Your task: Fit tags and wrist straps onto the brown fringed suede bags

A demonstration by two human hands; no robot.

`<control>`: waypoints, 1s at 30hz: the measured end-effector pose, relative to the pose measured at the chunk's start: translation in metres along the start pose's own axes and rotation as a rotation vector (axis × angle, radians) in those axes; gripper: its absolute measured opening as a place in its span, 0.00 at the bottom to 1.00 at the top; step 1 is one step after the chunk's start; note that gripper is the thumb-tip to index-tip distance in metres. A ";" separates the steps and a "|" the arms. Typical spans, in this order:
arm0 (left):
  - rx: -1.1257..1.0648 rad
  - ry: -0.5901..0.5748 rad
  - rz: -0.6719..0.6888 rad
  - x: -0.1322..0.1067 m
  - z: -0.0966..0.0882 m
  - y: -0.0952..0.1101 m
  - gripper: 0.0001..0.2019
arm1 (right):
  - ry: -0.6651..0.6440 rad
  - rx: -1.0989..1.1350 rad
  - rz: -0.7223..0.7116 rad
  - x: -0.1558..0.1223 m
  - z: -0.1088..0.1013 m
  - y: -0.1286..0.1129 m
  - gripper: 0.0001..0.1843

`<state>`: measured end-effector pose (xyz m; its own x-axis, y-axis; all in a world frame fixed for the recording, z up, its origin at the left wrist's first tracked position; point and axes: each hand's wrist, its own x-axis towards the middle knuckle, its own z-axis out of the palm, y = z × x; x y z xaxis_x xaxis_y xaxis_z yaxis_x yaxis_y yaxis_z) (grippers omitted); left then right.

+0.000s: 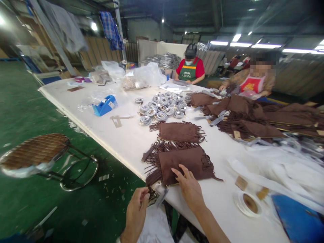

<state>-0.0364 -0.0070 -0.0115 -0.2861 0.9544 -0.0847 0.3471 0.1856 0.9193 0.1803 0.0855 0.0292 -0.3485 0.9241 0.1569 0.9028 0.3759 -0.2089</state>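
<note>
A brown fringed bag [181, 162] lies flat at the table's near edge, with a zipper along its near side. My right hand [191, 190] rests on it, palm down and fingers spread. Beside the bag's near left corner, my left hand [138, 206] is closed in a pinch near the dark fringe; what sits between the fingertips is too small to make out. A grey strap [162, 197] hangs off the edge close by. Just beyond lies a second brown fringed bag [179, 131].
Coiled grey straps [164, 104] cover the table's middle, left of a heap of brown bags [238, 108]. A blue tape dispenser [105, 105] stands left; a tape roll [247, 204] lies right. A stool [35, 153] stands on the floor. Two co-workers [189, 69] are across the table.
</note>
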 end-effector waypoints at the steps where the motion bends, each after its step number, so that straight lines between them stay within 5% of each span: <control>1: 0.061 0.034 0.042 0.003 0.000 -0.002 0.15 | 0.009 -0.002 0.011 0.002 0.000 0.002 0.25; 5: 0.299 0.059 0.160 0.014 0.011 -0.012 0.11 | 0.030 -0.004 0.027 0.006 0.001 0.005 0.25; 9: 0.368 -0.072 0.145 0.023 0.011 -0.006 0.06 | 0.032 0.006 0.015 0.012 0.001 0.011 0.25; 14: -0.002 -0.272 -0.059 0.046 -0.004 0.026 0.11 | 0.059 0.001 0.071 0.024 -0.008 0.011 0.23; 18: -0.263 -0.386 -0.200 0.064 -0.010 0.037 0.15 | 0.129 0.206 0.115 -0.006 -0.006 -0.028 0.19; 22: -0.302 -0.429 -0.233 0.071 -0.013 0.032 0.22 | -0.139 0.509 0.171 -0.064 0.030 -0.078 0.15; 24: -0.314 -0.451 -0.241 0.074 -0.014 0.031 0.25 | -0.218 0.512 0.278 -0.083 0.052 -0.091 0.22; 27: -0.391 -0.477 -0.269 0.077 -0.014 0.034 0.24 | -0.302 0.580 0.451 -0.086 0.070 -0.095 0.26; 30: -0.426 -0.472 -0.296 0.080 -0.013 0.037 0.23 | -0.385 0.852 0.508 -0.069 0.061 -0.094 0.24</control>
<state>-0.0583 0.0736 0.0210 0.1378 0.8952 -0.4238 -0.0936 0.4377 0.8942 0.1045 -0.0092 -0.0206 -0.1712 0.8894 -0.4238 0.5426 -0.2739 -0.7941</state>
